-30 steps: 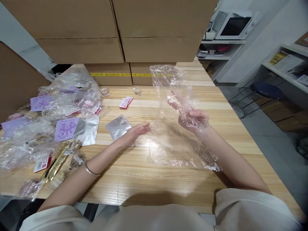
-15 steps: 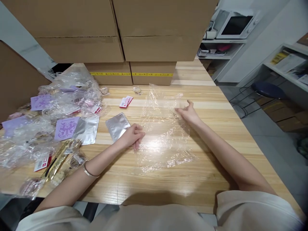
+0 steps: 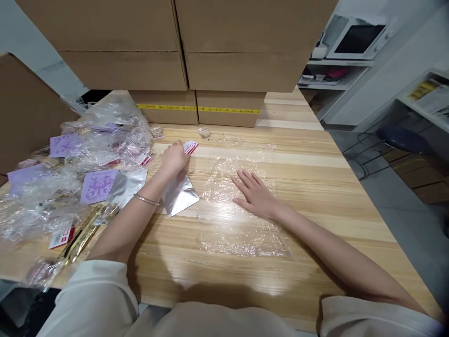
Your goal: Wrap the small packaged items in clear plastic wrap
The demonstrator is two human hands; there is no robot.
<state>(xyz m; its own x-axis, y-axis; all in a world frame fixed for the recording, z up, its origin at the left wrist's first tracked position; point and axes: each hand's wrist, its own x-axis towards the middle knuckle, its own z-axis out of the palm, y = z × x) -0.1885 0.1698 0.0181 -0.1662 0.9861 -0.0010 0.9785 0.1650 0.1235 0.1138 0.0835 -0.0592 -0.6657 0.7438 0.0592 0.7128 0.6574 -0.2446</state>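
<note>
My right hand (image 3: 257, 194) lies flat, fingers spread, on a clear plastic bag (image 3: 242, 238) spread over the wooden table. My left hand (image 3: 174, 159) is closed above the far end of a silver foil pouch (image 3: 180, 196). Its fingers curl down beside the red and white cards (image 3: 191, 147) and cover part of them. What those fingers grip is hidden under the hand. A small wrapped item (image 3: 205, 133) lies past the cards, and a similar wrapped item (image 3: 157, 132) is further left.
A pile of clear plastic packets (image 3: 115, 140) with purple cards (image 3: 100, 186), another foil pouch (image 3: 128, 187) and gold strips (image 3: 84, 236) covers the left side. Large cardboard boxes (image 3: 242, 70) stand along the back. A microwave (image 3: 358, 40) is on a shelf beyond the table.
My left hand has moved from the bag's left edge up and left to the cards and pouch. My right hand came from the bag's right edge onto its middle. The bag now lies flatter.
</note>
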